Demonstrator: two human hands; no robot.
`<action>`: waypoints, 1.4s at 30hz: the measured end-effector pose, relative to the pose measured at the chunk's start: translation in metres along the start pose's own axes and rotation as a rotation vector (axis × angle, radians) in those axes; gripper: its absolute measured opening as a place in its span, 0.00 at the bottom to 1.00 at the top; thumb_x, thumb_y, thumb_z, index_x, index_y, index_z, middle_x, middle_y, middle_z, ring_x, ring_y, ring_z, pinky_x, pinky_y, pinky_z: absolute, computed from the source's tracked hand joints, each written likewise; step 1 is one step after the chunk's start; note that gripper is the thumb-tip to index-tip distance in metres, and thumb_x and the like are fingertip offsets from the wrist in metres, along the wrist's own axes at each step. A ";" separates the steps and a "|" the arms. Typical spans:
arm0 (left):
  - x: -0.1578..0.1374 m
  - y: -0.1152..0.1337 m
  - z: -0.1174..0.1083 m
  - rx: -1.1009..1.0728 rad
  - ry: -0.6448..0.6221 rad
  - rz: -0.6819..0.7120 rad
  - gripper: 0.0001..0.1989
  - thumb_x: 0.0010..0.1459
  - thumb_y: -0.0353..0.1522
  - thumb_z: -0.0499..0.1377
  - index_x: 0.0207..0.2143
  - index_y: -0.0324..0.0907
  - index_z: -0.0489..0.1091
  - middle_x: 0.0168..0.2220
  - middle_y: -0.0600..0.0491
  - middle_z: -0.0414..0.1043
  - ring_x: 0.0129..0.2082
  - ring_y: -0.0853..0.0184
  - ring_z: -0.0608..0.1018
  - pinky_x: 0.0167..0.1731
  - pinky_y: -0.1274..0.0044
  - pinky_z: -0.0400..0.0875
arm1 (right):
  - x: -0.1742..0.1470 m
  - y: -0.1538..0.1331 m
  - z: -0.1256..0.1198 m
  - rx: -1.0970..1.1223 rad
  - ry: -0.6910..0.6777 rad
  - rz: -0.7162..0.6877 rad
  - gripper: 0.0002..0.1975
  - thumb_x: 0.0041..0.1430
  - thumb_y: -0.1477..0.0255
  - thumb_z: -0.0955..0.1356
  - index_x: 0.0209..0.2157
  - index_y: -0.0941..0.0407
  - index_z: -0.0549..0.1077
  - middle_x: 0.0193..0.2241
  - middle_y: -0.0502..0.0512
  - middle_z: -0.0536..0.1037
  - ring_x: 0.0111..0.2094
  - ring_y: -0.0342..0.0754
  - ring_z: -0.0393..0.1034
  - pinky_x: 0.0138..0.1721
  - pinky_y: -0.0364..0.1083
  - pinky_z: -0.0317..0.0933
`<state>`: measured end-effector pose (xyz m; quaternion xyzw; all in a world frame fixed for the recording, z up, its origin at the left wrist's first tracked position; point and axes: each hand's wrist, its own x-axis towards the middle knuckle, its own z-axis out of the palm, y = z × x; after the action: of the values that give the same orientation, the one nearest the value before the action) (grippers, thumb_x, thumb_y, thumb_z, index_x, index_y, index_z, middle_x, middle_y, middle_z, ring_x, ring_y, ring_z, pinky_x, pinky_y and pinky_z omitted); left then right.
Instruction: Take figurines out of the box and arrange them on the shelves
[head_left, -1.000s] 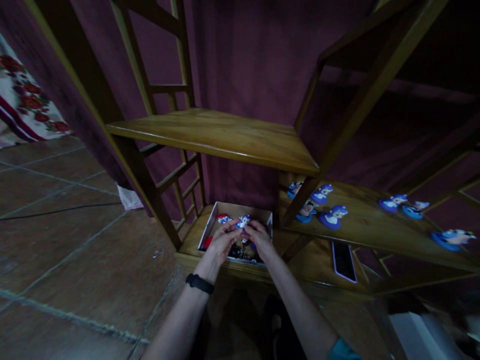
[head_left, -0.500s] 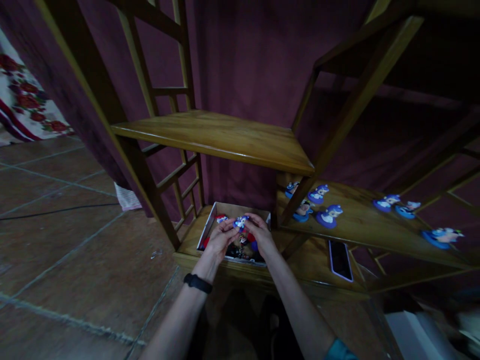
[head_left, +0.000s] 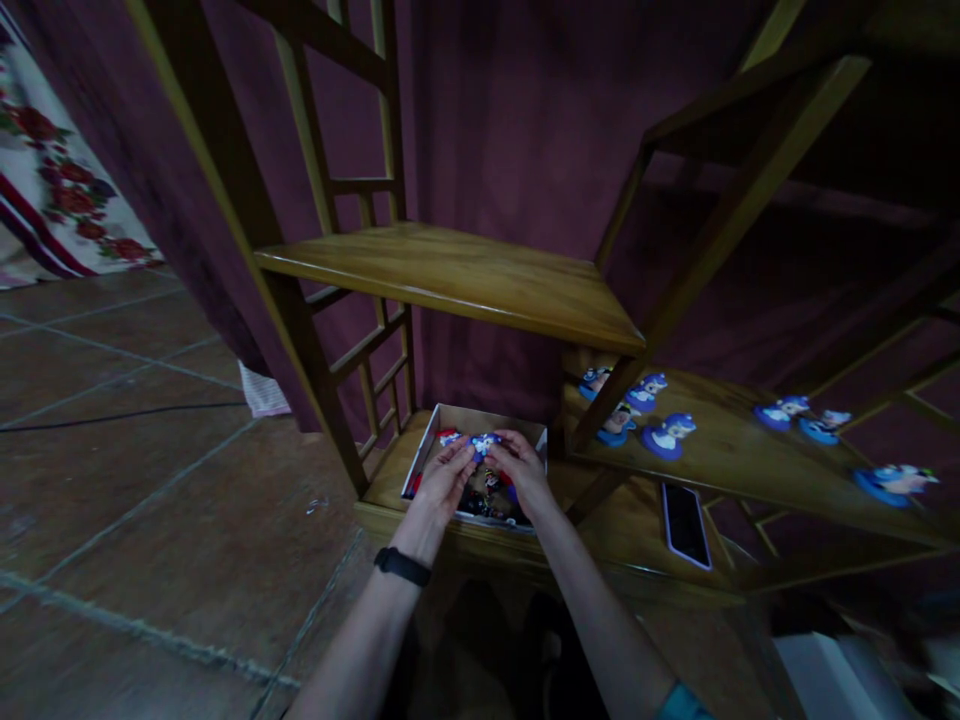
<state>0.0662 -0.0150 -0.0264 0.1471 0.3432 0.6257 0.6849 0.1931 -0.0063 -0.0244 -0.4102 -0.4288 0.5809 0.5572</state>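
A wooden shelf unit (head_left: 450, 270) spans the frame. Low at centre, an open box (head_left: 495, 422) holds small figures. Above it, the left hand (head_left: 442, 482) and right hand (head_left: 526, 478) come together, fingers nearly closed, pinching a purple-and-white figurine (head_left: 484, 446) between their fingertips from either side, just below the middle of the frame.

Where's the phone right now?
In the head view, the phone lies right of centre on the lower shelf, below the figurines and right of the open box.
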 end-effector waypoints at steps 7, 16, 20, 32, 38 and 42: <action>0.002 -0.001 -0.001 0.020 0.041 0.002 0.09 0.45 0.18 0.61 0.31 0.34 0.74 0.29 0.48 0.76 0.27 0.73 0.76 0.31 0.83 0.72 | 0.000 0.002 0.000 0.006 0.008 -0.007 0.17 0.43 0.65 0.71 0.37 0.53 0.70 0.35 0.51 0.74 0.38 0.46 0.69 0.42 0.47 0.65; 0.003 -0.005 -0.002 0.101 0.089 0.013 0.11 0.41 0.20 0.65 0.31 0.36 0.75 0.29 0.50 0.76 0.26 0.73 0.76 0.31 0.82 0.70 | 0.005 0.017 -0.007 -0.003 0.035 0.015 0.18 0.41 0.64 0.72 0.36 0.53 0.69 0.36 0.50 0.73 0.37 0.46 0.69 0.41 0.48 0.65; 0.005 -0.009 -0.004 0.155 0.096 0.036 0.13 0.38 0.23 0.67 0.31 0.36 0.75 0.29 0.50 0.76 0.28 0.71 0.76 0.34 0.79 0.70 | 0.005 0.018 -0.009 -0.022 0.042 0.018 0.18 0.40 0.64 0.72 0.35 0.52 0.70 0.36 0.51 0.73 0.36 0.47 0.69 0.39 0.48 0.66; 0.006 -0.016 0.001 0.368 0.134 0.281 0.15 0.37 0.28 0.67 0.33 0.38 0.76 0.31 0.50 0.76 0.30 0.68 0.75 0.35 0.76 0.67 | 0.005 0.021 -0.003 0.059 0.093 0.017 0.16 0.40 0.67 0.72 0.34 0.53 0.69 0.34 0.50 0.73 0.36 0.46 0.69 0.41 0.48 0.64; 0.001 -0.011 0.009 0.362 0.087 0.356 0.13 0.39 0.25 0.64 0.33 0.39 0.75 0.32 0.50 0.76 0.34 0.66 0.75 0.38 0.75 0.66 | 0.007 0.023 0.001 0.021 0.115 -0.059 0.13 0.42 0.71 0.70 0.34 0.52 0.69 0.32 0.48 0.74 0.35 0.45 0.68 0.40 0.46 0.61; 0.000 -0.010 0.012 0.348 0.052 0.397 0.13 0.39 0.24 0.63 0.32 0.39 0.72 0.31 0.51 0.75 0.34 0.66 0.75 0.38 0.75 0.66 | 0.007 0.018 0.006 0.007 0.068 -0.140 0.13 0.43 0.73 0.69 0.34 0.53 0.68 0.38 0.50 0.75 0.40 0.46 0.68 0.44 0.47 0.61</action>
<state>0.0810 -0.0138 -0.0241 0.3109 0.4276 0.6830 0.5040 0.1816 0.0002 -0.0399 -0.3966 -0.4353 0.5277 0.6122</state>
